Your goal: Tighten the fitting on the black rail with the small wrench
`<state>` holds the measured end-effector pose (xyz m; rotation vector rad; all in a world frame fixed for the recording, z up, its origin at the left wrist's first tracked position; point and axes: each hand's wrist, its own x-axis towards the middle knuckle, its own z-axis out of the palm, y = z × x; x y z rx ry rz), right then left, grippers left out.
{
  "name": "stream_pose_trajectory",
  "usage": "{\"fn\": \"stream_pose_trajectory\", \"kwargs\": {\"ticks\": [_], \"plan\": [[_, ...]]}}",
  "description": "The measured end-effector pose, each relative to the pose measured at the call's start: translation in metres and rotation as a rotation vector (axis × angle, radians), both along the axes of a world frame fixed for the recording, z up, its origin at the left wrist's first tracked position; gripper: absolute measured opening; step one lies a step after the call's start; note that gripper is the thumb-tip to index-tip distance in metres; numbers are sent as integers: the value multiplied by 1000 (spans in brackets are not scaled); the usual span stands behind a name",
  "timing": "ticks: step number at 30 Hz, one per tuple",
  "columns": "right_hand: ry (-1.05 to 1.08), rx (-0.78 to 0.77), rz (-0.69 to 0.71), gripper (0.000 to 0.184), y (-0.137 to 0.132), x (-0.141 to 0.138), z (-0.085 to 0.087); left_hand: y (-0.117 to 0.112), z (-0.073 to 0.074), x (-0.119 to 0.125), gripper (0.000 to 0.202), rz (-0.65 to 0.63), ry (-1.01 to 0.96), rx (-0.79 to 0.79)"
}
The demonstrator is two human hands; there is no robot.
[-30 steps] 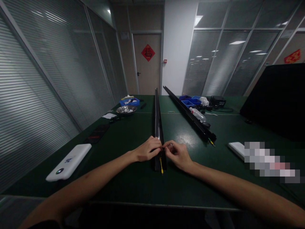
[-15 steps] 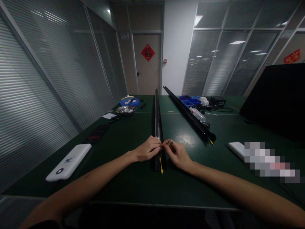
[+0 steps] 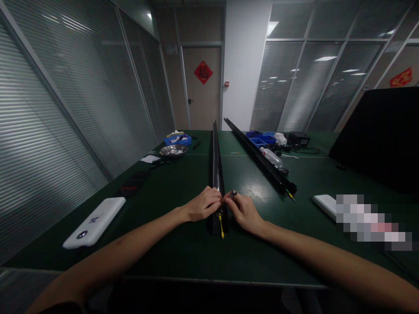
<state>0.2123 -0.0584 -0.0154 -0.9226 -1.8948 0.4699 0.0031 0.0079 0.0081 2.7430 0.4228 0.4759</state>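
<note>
On a green table [image 3: 183, 248], a person's left hand [image 3: 203, 205] curls closed over the near end of a long black rail [image 3: 216, 165], seemingly pinning it steady. The right hand [image 3: 244, 211] pinches a small metal fitting [image 3: 233, 192] just beside it, above the rail's yellow wire [image 3: 221, 226].

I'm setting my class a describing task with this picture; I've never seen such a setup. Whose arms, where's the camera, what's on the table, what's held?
No machine: one person's arms, filmed by a camera worn on the head, looking forward and down. The left hand curls over the near end of a long black rail on the green table. The right hand pinches a small metal part beside it. A yellow wire sticks out of the rail's end. Nearby: a second rail, a white power bank, a metal dish.
</note>
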Motion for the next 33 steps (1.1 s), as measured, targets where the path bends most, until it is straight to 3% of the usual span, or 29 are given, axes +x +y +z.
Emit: {"fn": "stream_pose_trajectory", "kwargs": {"ticks": [16,33], "plan": [[-14,-6,10,26,3,3,-3,-1,2,0,35,10,13,-31],[-25,39,109,26,4,3,-4,-1,2,0,33,-7,10,-8]]}}
